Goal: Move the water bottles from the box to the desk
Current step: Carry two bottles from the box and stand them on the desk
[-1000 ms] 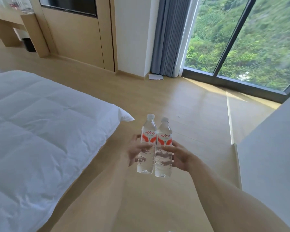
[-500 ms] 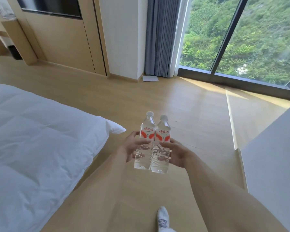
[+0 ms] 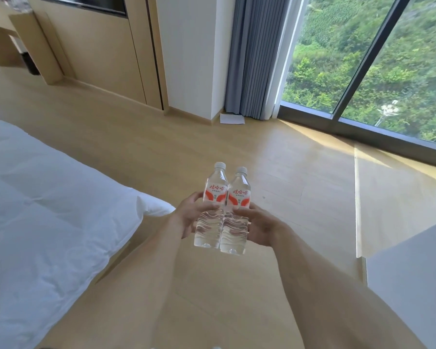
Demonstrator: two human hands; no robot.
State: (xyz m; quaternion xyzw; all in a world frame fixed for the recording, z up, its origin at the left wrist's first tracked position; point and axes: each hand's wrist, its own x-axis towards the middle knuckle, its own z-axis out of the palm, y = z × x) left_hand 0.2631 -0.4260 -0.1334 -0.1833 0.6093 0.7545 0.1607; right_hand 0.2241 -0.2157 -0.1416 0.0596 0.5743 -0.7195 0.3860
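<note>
Together, the left hand (image 3: 190,215) and right hand (image 3: 261,226), arms outstretched, clamp their fingers (image 3: 209,206) around two upright, touching water bottles (image 3: 223,210) above the floor (image 3: 300,187).

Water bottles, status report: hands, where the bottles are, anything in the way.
Left hand grips left bottle; right hand grips right bottle. Both upright, side by side, over the floor. Bed to the left; nothing ahead blocks.

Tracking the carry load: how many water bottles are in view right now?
2. Left bottle held by the left hand; right bottle held by the right hand, side by side. None elsewhere visible.
</note>
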